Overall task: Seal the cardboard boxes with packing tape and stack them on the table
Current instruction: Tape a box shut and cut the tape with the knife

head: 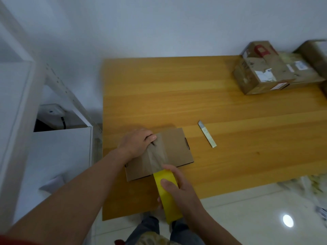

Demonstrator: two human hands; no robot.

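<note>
A small flat cardboard box (177, 149) lies near the front left of the wooden table (177, 96). My left hand (136, 143) presses down on its far left corner, on the end of a clear tape strip (156, 157) that runs across the lid. My right hand (177, 190) grips the yellow tape roll (166, 193) at the box's near edge, with the strip stretched from roll to lid. A stack of used cardboard boxes (270, 71) sits at the table's far right corner.
A metal cutter blade (207, 134) lies on the table right of the small box. A white shelf unit (58, 152) stands left of the table. Plastic bags (304, 188) lie on the tiled floor at the right.
</note>
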